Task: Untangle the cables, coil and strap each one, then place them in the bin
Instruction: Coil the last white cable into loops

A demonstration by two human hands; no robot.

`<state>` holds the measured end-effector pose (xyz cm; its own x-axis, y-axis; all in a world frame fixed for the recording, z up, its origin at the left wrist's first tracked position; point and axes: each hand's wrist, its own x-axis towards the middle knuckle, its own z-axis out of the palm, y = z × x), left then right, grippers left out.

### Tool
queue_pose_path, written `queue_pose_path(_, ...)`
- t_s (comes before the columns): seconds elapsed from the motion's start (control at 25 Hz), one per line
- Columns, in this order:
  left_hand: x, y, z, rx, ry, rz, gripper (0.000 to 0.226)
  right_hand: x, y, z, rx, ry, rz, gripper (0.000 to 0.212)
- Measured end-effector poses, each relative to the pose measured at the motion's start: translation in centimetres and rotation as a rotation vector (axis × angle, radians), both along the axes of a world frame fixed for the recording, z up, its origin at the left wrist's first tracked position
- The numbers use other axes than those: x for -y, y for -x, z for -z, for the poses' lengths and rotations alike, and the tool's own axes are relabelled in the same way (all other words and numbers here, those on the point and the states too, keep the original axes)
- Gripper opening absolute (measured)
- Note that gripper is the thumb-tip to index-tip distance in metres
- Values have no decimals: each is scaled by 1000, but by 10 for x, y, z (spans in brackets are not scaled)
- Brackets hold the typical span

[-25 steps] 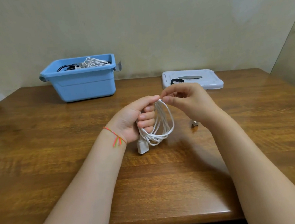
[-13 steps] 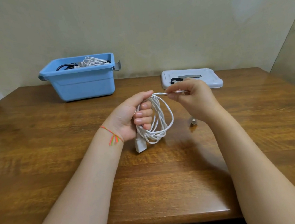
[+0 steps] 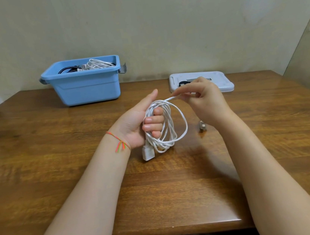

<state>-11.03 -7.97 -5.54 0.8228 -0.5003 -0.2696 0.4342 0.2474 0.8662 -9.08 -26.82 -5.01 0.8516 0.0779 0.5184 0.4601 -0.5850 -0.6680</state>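
Both hands grasp the cable [image 3: 167, 123]: left hand [image 3: 141, 123] curls through the coil, right hand [image 3: 204, 99] pinches its end, hiding the tip.

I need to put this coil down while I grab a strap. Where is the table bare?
Bare wood lies left of the left hand, in front of the blue plastic bin, and along the near table edge. It is crowded right of the white coiled cable: a small metal piece and the white lid.
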Motion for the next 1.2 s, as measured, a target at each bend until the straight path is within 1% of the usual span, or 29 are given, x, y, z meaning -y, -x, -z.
queue_pose_path(0.2,3,0,2,4,-26,19,44,-4,2,-1,22,18,-51,34)
queue_pose_path(0.32,6,1,2,16,-40,-10,46,-11,7,-1,-6,43,-89,29)
queue_pose_path(0.44,5,-1,3,26,-44,-67,49,-12,11,-2,-51,39,-122,17)
queue_pose_path(0.52,5,-1,3,35,-58,-62,50,-11,10,-1,-39,71,-113,10)
queue_pose_path(0.72,7,2,1,57,-95,-11,50,-11,1,4,-1,-56,-4,9)
queue_pose_path(0.84,5,0,2,48,-11,-46,51,-13,6,1,-86,-99,-68,5)
queue_pose_path(0.88,4,0,1,43,40,-57,51,-15,8,1,-127,-85,-108,12)
queue_pose_path(0.96,4,-1,0,36,148,-55,52,-21,10,5,-224,-53,-183,33)
queue_pose_path(1.0,3,-1,0,37,190,-43,53,-23,12,6,-268,-51,-209,39)
queue_pose_path(1.12,1,1,-2,29,263,12,50,-25,16,6,-366,-117,-298,43)
queue_pose_path(1.2,0,1,-3,44,238,13,46,-25,17,4,-343,-123,-260,41)
